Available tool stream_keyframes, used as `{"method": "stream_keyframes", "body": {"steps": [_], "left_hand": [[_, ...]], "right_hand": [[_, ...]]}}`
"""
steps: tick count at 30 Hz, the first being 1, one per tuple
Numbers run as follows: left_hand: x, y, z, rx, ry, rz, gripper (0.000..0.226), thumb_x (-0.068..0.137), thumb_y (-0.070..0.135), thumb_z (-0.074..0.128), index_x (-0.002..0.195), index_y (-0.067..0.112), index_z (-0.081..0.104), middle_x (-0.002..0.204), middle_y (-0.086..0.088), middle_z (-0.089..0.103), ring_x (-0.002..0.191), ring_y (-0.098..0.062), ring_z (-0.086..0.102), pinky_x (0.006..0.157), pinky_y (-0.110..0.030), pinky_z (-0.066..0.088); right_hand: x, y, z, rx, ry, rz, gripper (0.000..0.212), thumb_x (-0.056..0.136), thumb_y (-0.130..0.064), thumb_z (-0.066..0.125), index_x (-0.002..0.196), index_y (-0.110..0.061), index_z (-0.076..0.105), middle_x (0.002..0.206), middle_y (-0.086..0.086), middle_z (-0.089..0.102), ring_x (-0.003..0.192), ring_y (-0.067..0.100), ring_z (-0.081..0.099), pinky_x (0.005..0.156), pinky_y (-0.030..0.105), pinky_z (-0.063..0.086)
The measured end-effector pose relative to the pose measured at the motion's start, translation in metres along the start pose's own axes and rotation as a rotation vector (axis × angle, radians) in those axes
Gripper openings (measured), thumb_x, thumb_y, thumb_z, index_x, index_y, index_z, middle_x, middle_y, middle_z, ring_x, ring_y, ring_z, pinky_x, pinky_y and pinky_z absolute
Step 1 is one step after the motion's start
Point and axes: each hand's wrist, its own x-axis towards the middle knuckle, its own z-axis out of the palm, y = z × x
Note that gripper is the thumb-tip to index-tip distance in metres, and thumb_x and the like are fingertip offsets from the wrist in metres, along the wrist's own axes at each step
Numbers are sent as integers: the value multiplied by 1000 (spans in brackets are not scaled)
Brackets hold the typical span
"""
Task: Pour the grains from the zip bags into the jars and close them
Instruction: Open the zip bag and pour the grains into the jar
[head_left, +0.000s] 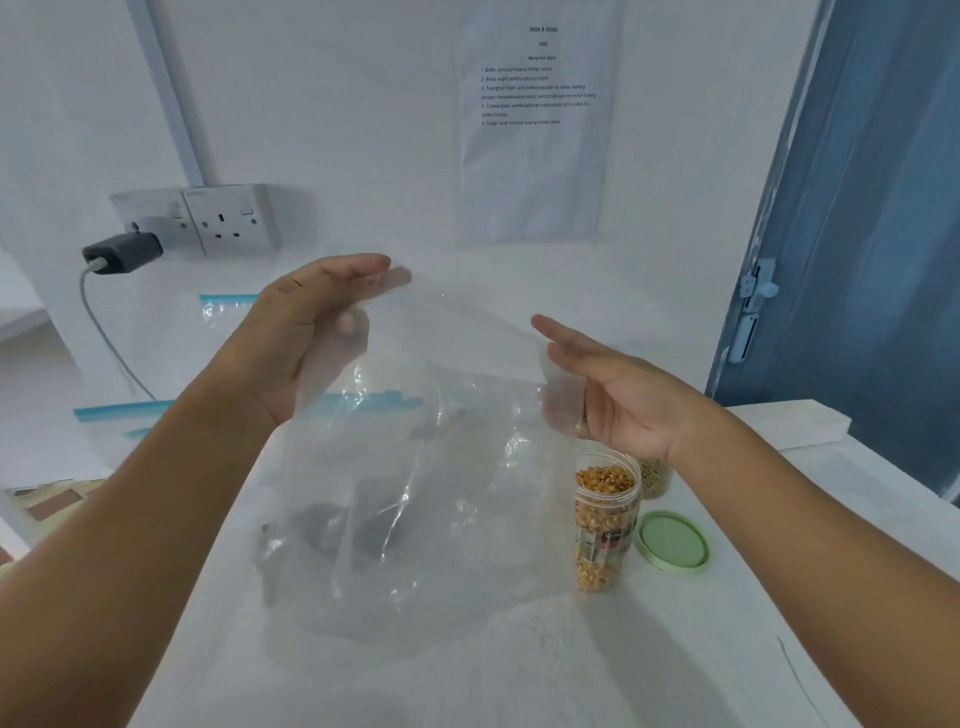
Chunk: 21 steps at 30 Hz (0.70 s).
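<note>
1. Above the white counter (519, 675), held up between both hands: a clear zip bag (415, 467), upside down, bottom edge on top, mouth hanging toward the counter.
2. Left hand (311, 332) pinching the bag's upper left corner, thumb and fingers closed on the plastic.
3. Right hand (613, 395) at the upper right corner, fingers nearly straight; seemingly only a light pinch on the film, but cannot tell for sure.
4. Inside the bag: no grains visible, so likely emptied already. Something dark showing through the plastic low down, perhaps a jar under the mouth; too blurred to say.
5. Just right of the bag, below the right hand: an open jar of corn (605, 525), nearly full, lid off. Green lid (672, 540) lying flat on the counter just beside it, on its right.
6. Behind that, a second jar (655, 477) of paler grains, mostly hidden.
7. Nearer to lid and jar: the right hand, so probably the one to let go of the bag and cap the jar.
8. Farther back on the left: two more bags with blue zip strips (124, 410).
</note>
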Motion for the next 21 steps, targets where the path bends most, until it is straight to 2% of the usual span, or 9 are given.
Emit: {"method": "stream_keyframes", "body": {"steps": [2,5,9,12,14,15,18,19,21], "left_hand": [[5,-1,-9,-15,43,-17,21,100,14,59,112,22,74,125,-6,75,110,-24,41,98,-33,38],[9,-3,-19,-75,96,-9,28,101,12,54,120,20,73,125,-7,75,110,-26,53,110,-32,40],[14,-9,-28,-95,105,-14,33,96,10,54,120,20,74,125,-7,75,114,-29,52,107,-33,45],[10,-11,-27,-103,89,-25,31,99,7,51,120,18,72,123,-8,76,130,-24,62,100,-33,49],[4,-12,-27,-107,81,-39,30,100,6,51,118,17,72,123,-9,76,130,-21,63,101,-35,49],[4,-12,-27,-86,76,-51,30,100,7,52,114,19,74,123,-8,76,130,-20,63,102,-36,47],[7,-12,-25,-5,106,-84,30,99,10,58,100,27,83,119,-4,78,123,-24,59,109,-40,46],[6,-10,-24,34,141,-97,28,99,12,62,98,30,84,114,-1,79,115,-27,56,110,-41,46],[3,-8,-17,85,164,-108,23,100,17,65,95,30,83,111,1,80,107,-29,49,112,-42,44]], "right_hand": [[6,1,5,68,73,-71,54,92,-13,68,139,-37,63,107,3,73,91,21,76,89,37,61],[7,3,11,190,158,-144,47,96,-3,65,135,-29,67,101,6,71,91,20,77,77,32,64],[5,10,21,271,110,-80,43,95,-7,67,135,-23,69,106,6,69,80,16,74,75,29,64],[4,12,23,282,14,-11,47,90,-11,69,135,-26,70,115,5,66,87,14,67,74,28,64],[6,12,22,277,-34,32,48,92,-7,64,136,-26,70,112,9,70,89,12,61,70,28,63],[7,12,21,285,-51,46,48,93,-5,62,135,-25,70,110,11,72,84,10,62,68,28,63],[12,10,19,258,-31,48,46,92,-11,63,137,-18,69,84,1,71,68,13,68,66,30,61],[13,8,18,252,-18,45,46,92,-17,64,137,-16,68,79,-1,70,75,18,71,71,33,62],[18,7,14,251,10,33,47,89,-26,68,134,-12,70,81,-3,69,106,27,72,83,42,64]]}}
